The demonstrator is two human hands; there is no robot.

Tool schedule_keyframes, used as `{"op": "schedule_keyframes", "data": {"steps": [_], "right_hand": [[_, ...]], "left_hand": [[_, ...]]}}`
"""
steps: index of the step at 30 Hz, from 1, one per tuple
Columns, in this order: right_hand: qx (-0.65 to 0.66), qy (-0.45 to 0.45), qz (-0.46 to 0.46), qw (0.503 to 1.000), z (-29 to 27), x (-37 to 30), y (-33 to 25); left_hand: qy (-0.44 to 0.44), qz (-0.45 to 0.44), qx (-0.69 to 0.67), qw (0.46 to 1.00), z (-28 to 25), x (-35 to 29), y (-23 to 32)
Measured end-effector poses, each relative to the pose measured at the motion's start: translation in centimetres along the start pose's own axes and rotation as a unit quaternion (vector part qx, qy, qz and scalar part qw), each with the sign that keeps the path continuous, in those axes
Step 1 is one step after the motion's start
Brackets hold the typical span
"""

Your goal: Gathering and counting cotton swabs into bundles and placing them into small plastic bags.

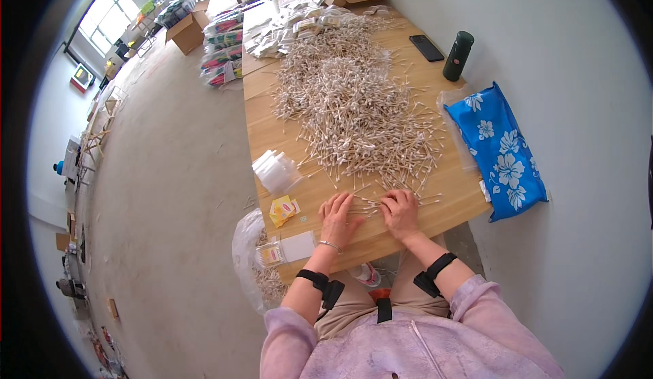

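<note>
A large heap of white-tipped cotton swabs (354, 100) spreads along the wooden table (269, 117). At the near end of the heap, a few loose swabs (367, 206) lie crosswise between my two hands. My left hand (338, 217) rests palm down at their left ends, thumb apart from the fingers. On the other side, my right hand (400, 211) has its fingers bent and closed over the right ends of some swabs. More swab tips stick out beyond it. What lies under both palms is hidden.
Left of my hands are clear plastic bags (275, 171), yellow cards (283, 210) and a small labelled packet (271, 253). A bag of swabs (250, 260) hangs by the table's left edge. A blue flowered pouch (500, 151), dark bottle (458, 56) and phone (426, 48) line the right side.
</note>
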State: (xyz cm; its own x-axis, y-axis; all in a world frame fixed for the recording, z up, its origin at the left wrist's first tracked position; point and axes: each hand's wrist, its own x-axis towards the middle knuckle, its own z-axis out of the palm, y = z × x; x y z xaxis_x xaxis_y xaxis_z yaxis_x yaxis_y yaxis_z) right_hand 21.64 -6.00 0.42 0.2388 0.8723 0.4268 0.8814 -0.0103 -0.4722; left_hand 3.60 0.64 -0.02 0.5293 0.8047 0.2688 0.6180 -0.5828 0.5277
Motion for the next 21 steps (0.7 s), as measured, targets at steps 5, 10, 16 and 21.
{"op": "schedule_keyframes", "data": {"steps": [5,10,16,21], "right_hand": [[-0.001,-0.019,0.003,1.0,-0.7,-0.2,-0.3],[-0.025,-0.012,-0.032,0.999,-0.9,-0.7,-0.8],[-0.024,-0.007,-0.028,0.999,0.0,-1.1,0.3],[-0.034,0.004,-0.008,0.999,-0.1,-1.3,1.7]], "left_hand": [[-0.028,-0.027,-0.025,0.999,-0.1,-0.2,0.8],[0.014,0.005,-0.028,0.999,0.4,-0.2,0.7],[0.086,0.026,-0.076,0.993,1.4,-0.2,-0.1],[0.119,0.019,-0.088,0.989,1.2,-0.2,0.0]]}}
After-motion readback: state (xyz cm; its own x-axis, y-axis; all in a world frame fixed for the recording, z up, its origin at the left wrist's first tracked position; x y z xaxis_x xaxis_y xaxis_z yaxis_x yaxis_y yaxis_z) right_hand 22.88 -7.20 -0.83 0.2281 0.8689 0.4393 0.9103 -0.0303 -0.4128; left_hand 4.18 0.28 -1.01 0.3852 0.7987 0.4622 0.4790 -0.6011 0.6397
